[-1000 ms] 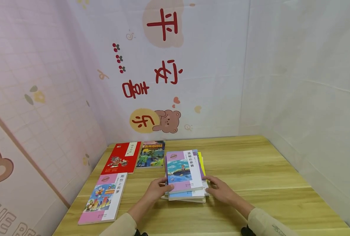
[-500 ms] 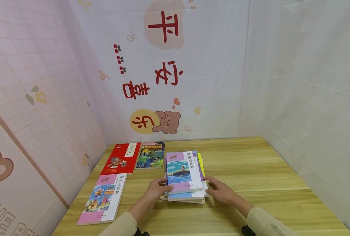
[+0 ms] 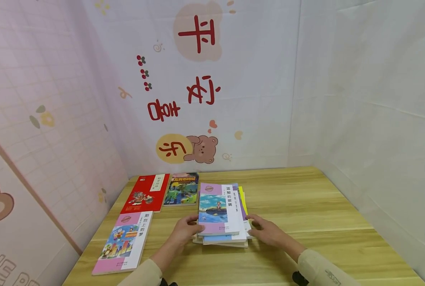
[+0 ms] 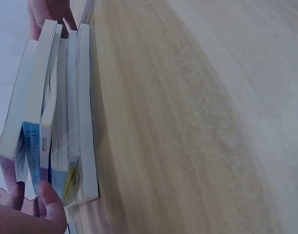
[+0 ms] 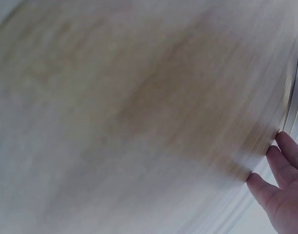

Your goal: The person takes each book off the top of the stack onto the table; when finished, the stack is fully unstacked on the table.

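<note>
A stack of several paperback books (image 3: 226, 243) lies on the wooden table in the head view. Its top book (image 3: 212, 226), pink and white with a picture of blue water, sits shifted left over the others. My left hand (image 3: 185, 232) pinches the left edge of this top book. In the left wrist view, the top book (image 4: 16, 109) stands slightly apart from the blue-spined book (image 4: 33, 131) beneath. My right hand (image 3: 267, 230) touches the stack's right side with fingers extended; the right wrist view shows these fingers (image 5: 280, 165) spread along the book edges.
A pink-and-white book (image 3: 124, 242) lies at the table's left. Behind it are a red book (image 3: 146, 194) and a green-and-blue illustrated book (image 3: 181, 190). A yellow-edged book (image 3: 243, 200) shows within the stack. White printed cloth (image 3: 255, 79) walls the table (image 3: 305, 198).
The top book has slid slightly left over the stack along with my left hand. My right hand stays at the stack's right side.
</note>
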`<state>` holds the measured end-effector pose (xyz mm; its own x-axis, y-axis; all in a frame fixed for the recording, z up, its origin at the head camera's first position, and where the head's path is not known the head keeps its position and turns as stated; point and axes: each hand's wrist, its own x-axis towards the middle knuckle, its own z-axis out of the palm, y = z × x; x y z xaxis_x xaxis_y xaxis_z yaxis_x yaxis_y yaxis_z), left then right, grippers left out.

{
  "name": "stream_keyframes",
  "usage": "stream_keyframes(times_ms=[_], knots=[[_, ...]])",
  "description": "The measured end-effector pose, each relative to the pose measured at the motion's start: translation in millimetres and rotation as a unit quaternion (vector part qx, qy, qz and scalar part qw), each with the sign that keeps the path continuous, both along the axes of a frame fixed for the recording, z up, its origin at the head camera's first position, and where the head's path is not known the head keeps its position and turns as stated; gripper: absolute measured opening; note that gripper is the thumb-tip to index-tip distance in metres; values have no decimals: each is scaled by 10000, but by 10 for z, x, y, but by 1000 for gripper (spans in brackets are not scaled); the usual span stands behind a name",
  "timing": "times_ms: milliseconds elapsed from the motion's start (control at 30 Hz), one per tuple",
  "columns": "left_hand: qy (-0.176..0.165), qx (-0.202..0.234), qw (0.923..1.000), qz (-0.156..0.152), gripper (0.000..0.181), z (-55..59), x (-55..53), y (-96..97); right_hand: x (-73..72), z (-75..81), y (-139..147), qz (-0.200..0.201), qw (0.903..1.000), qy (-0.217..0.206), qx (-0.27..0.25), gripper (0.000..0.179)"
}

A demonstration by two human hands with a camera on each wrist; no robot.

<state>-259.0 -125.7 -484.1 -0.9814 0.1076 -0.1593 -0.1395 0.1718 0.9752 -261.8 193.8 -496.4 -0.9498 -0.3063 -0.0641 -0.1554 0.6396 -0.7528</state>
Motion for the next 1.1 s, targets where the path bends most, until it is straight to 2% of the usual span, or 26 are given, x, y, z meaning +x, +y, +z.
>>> stream_keyframes(times_ms=[100, 267, 533, 867, 1100], knots=[[33, 228, 9997, -35, 61, -6, 7, -45, 0, -2, 2, -6, 10000, -3, 18, 45], [-158, 610, 9980, 40, 60, -1, 19, -118, -1, -4, -7, -33, 10000, 18, 68, 46], [-319, 1437, 9891, -52, 58, -4, 49, -227, -8, -22, -8, -78, 9999, 53, 105, 45], [-321, 1674, 9853, 75, 60, -30, 57, -333, -13, -16, 0, -35, 9999, 89, 127, 46], [-250, 1711, 9839, 463, 59, -14, 84, -412, -8, -10, 2, -19, 9999, 90, 117, 47]])
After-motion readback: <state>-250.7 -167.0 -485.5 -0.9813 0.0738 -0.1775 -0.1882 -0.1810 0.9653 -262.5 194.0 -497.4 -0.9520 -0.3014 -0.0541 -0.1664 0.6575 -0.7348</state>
